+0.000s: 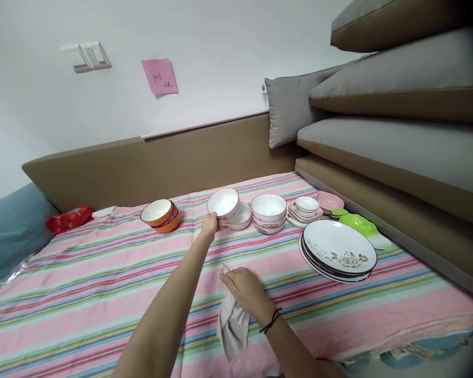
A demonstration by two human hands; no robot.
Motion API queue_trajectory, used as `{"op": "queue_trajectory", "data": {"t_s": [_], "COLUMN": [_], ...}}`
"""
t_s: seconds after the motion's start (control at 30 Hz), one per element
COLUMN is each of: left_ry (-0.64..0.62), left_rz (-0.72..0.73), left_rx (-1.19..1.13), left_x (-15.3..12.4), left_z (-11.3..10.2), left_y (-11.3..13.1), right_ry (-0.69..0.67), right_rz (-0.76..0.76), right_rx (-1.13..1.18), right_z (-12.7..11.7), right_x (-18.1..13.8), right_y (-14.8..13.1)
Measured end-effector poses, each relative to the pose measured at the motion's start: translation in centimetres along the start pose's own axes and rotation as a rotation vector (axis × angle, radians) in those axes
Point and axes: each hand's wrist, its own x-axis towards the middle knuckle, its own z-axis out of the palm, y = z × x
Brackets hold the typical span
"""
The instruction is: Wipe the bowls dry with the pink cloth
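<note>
My left hand (209,226) reaches forward and grips the rim of a white bowl with a red edge (223,202), which is tilted up over a second white bowl (241,217) beneath it. My right hand (245,288) is closer to me, closed on a pale grey cloth (232,321) that hangs down over the striped sheet (102,283). A black cord circles my right wrist.
Along the back stand stacked orange bowls (159,214), a stack of white patterned bowls (268,212), small dishes (306,207), a pink bowl (329,201), a green leaf-shaped dish (358,223) and stacked large plates (339,250). Cushions (398,136) rise at the right; a red object (69,218) lies left.
</note>
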Motion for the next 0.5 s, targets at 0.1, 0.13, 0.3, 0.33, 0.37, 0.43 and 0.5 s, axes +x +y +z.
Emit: {"op": "queue_trajectory", "data": {"t_s": [0.1, 0.13, 0.3, 0.33, 0.37, 0.43, 0.5], "left_ry": [0.017, 0.018, 0.017, 0.017, 0.017, 0.018, 0.017], "left_rz": [-0.003, -0.004, -0.022, -0.036, -0.053, -0.09, -0.122], "left_rx": [0.056, 0.073, 0.161, 0.186, 0.214, 0.268, 0.313], "left_x": [0.6, 0.7, 1.3, 1.4, 1.5, 1.8, 2.0], "left_z": [0.2, 0.2, 0.6, 0.8, 1.0, 1.3, 1.6], "left_y": [-0.5, -0.6, -0.5, -0.4, -0.4, -0.7, -1.1], "right_ry": [-0.011, -0.016, -0.049, -0.052, -0.053, -0.054, -0.048], "right_rz": [-0.008, -0.009, -0.02, -0.019, -0.014, -0.002, 0.006], "right_rx": [0.019, 0.022, 0.029, 0.034, 0.037, 0.043, 0.05], "right_z": [-0.1, -0.1, -0.5, -0.6, -0.6, -0.6, -0.4], "right_x": [0.0, -0.1, -0.2, -0.3, -0.3, -0.3, -0.2], "right_y": [0.1, 0.1, -0.2, -0.2, -0.3, -0.2, -0.1]}}
